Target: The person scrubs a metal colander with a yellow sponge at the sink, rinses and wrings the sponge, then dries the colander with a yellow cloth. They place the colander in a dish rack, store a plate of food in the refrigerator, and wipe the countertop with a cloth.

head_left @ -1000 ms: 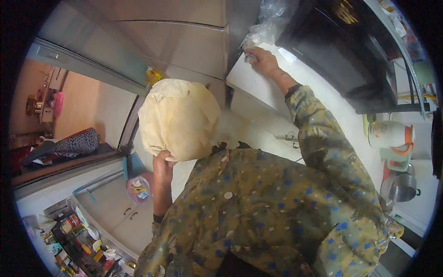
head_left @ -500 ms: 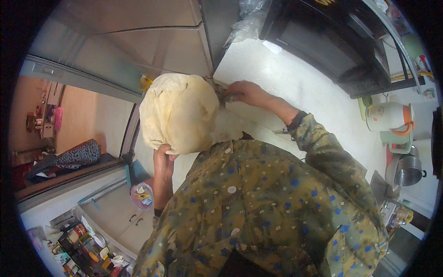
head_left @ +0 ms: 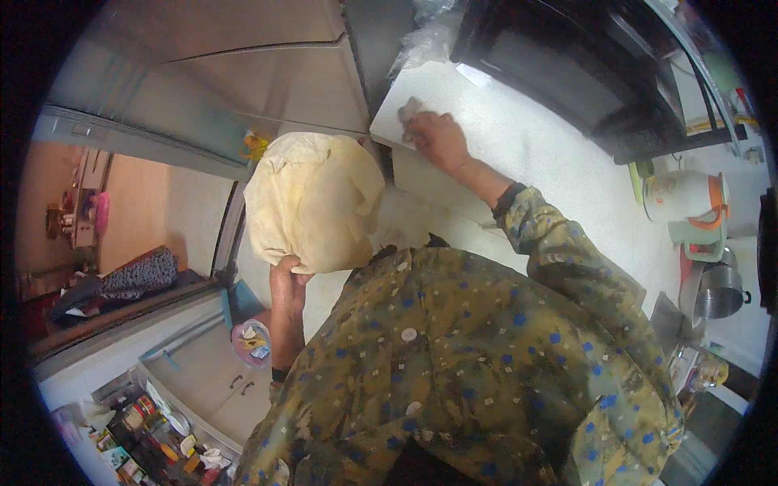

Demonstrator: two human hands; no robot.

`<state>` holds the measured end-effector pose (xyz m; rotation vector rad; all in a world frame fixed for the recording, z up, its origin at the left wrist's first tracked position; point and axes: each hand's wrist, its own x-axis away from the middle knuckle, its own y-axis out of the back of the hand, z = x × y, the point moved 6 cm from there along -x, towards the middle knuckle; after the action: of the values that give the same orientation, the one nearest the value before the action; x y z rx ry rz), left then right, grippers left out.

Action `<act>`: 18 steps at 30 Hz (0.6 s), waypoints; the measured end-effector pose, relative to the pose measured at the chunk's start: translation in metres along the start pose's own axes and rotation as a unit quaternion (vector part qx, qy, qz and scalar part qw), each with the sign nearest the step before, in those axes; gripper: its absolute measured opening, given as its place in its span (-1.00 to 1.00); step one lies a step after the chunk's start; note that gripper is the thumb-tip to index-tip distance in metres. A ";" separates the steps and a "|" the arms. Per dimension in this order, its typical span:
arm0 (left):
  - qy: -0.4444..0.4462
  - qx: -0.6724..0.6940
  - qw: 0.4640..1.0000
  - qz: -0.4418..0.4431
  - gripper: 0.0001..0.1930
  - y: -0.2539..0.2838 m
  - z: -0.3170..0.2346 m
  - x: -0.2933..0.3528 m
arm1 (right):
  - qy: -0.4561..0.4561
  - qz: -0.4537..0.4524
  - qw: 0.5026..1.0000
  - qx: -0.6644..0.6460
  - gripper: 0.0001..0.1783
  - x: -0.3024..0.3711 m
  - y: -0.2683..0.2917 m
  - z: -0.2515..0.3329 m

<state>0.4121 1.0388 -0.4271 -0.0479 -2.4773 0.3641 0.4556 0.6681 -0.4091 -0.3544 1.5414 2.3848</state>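
Observation:
A bulky, rounded bundle in cream cloth (head_left: 314, 202) hangs in front of me on the left; what is inside is hidden. My left hand (head_left: 290, 270) grips its lower edge, fingers folded into the fabric. To the right, my right hand (head_left: 440, 139) is at the left end of the white countertop (head_left: 519, 134). Pinched in its fingers is a small crumpled greyish cloth (head_left: 409, 112), blurred by motion.
A black microwave (head_left: 567, 73) stands at the back of the counter, beside clear plastic wrapping (head_left: 425, 40). The grey refrigerator (head_left: 275, 81) rises behind the bundle. A metal pot (head_left: 720, 292) is at far right, and a pink-rimmed bin (head_left: 251, 344) stands low at left.
My right hand has moved up and away from the bundle's right side, onto the counter's corner, with the greyish cloth. My left hand and the bundle have hardly shifted.

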 end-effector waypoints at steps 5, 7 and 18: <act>-0.013 -0.007 0.999 0.038 -0.41 -0.003 -0.002 -0.002 | -0.103 -0.010 0.989 -0.102 -0.72 0.004 0.026 0.010; -0.005 -0.006 0.999 0.035 -0.41 -0.002 -0.001 -0.003 | -0.114 -0.073 0.990 -0.044 -0.69 -0.007 0.039 0.011; 0.012 -0.018 0.998 0.057 -0.35 -0.017 -0.010 0.009 | -0.097 0.024 0.980 0.171 -0.69 -0.032 0.007 0.020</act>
<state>0.4115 1.0265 -0.4097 -0.2077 -2.4643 0.3649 0.4818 0.6805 -0.3841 -0.0099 1.8369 2.0601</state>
